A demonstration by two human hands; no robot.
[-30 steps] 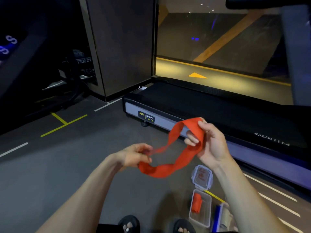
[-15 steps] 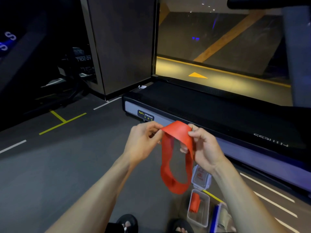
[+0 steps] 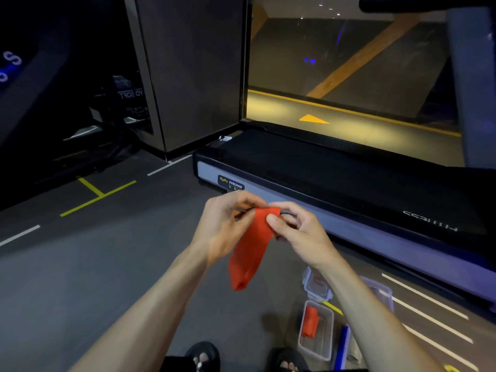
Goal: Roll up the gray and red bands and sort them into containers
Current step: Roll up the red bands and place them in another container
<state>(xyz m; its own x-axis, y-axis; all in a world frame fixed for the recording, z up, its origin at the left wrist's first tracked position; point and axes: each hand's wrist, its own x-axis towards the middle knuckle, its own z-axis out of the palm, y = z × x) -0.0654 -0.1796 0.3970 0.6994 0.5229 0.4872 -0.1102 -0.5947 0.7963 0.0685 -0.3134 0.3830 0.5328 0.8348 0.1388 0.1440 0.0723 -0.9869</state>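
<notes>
A red band [image 3: 251, 248] hangs flattened and doubled in front of me, its lower end pointing down toward the floor. My left hand [image 3: 224, 226] pinches its top edge from the left, and my right hand [image 3: 295, 232] pinches the same top edge from the right, thumb on the front face. On the floor at the lower right stands a clear open container [image 3: 326, 342] with a rolled red band [image 3: 311, 322] inside. Beyond it lies a clear lid [image 3: 314, 287]. A second clear container [image 3: 383, 294] shows partly behind my right forearm. No gray band is visible.
A treadmill [image 3: 349, 183] runs across the floor just beyond my hands. A blue-edged object [image 3: 343, 345] lies right of the open container. My sandalled feet [image 3: 204, 355] are at the bottom edge. Painted white and yellow lines cross the dark gym floor [image 3: 80, 264].
The band went from a wide open loop stretched between my hands to a flat doubled strip. My hands came together at its top edge.
</notes>
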